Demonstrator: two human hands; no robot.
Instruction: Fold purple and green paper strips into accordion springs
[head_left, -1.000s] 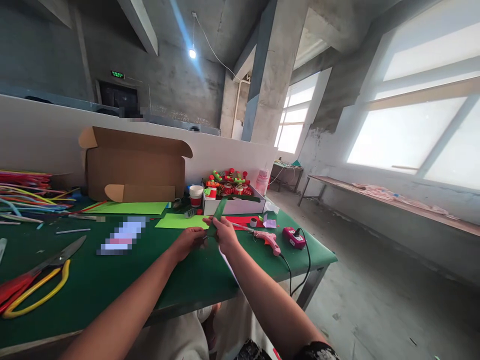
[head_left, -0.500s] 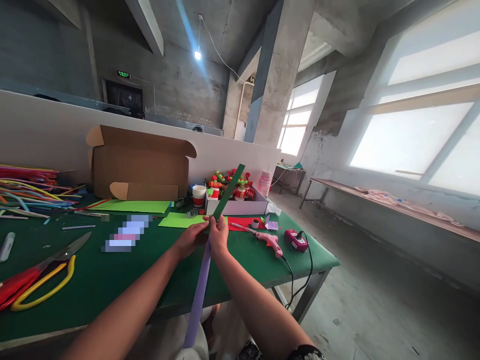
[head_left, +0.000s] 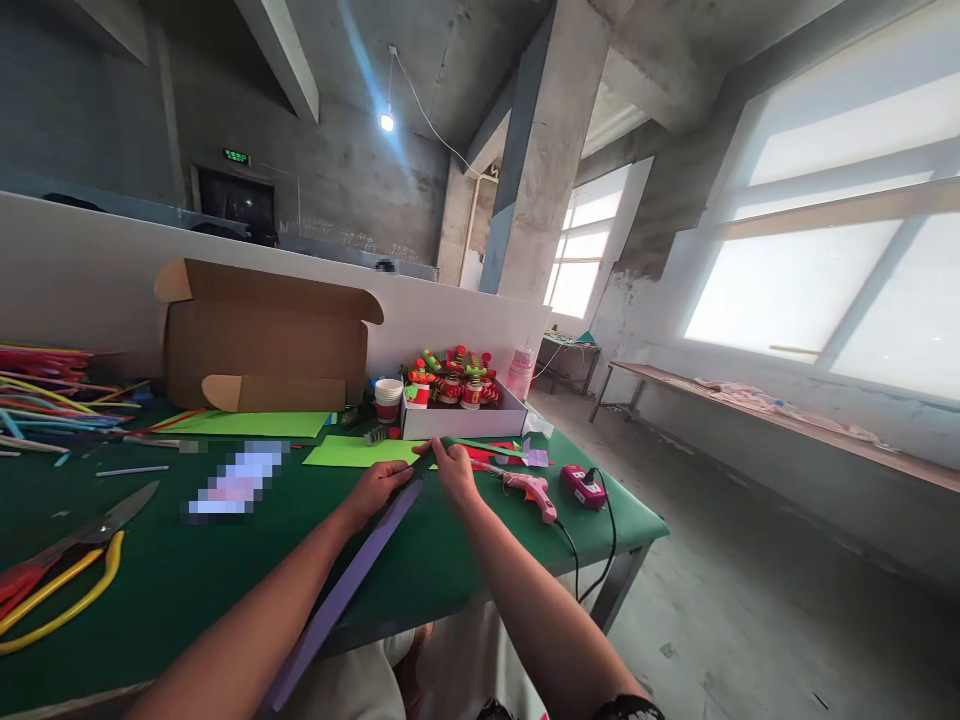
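Over the green table (head_left: 247, 590), my left hand (head_left: 382, 488) and my right hand (head_left: 454, 472) are close together, fingers pinched on a long paper strip. Between them runs a dark green stretch of the green strip (head_left: 424, 463), and a thin green length passes beyond my right hand to the right. A purple strip (head_left: 349, 590) hangs from near the hands down to the lower left, over the table edge. Whether the purple and green parts are one piece, I cannot tell. Fingertips are partly hidden.
A pink glue gun (head_left: 534, 492) and a magenta power socket (head_left: 583, 487) with a cord lie right. Behind stand a white box (head_left: 465, 421) of red and green figures, stacked paper cups (head_left: 388, 398) and a cardboard box (head_left: 262, 345). Large scissors (head_left: 97, 545) lie left.
The green strip, upright half a second ago, has swung down to the right. Its purple length has shifted from below my hands toward the lower left. My hands have moved slightly apart.
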